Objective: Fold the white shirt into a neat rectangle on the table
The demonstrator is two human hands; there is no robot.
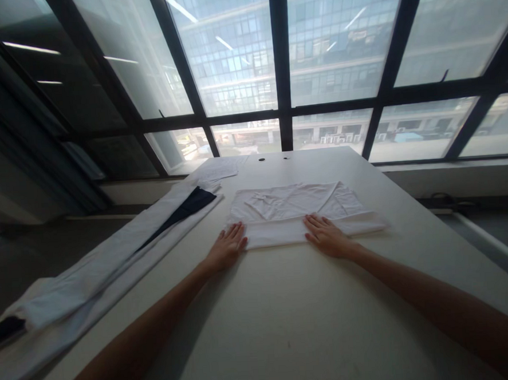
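Note:
A white cloth garment (289, 202) lies spread on the white table (261, 315), its near edge folded over into a flat band. The far part shows creases, and the band runs out to the right past the rest. My left hand (228, 246) rests flat at the band's left end, fingers stretched and pointing away from me. My right hand (328, 235) lies flat on the band right of its middle, fingers extended. Neither hand grips the cloth. What kind of garment it is I cannot tell.
White and navy garments (112, 267) lie in a long heap along the table's left edge. Another white cloth (216, 168) sits at the far left corner. Two small holes, one a dark cable hole (261, 160), mark the far end. Tall windows (236, 47) stand behind.

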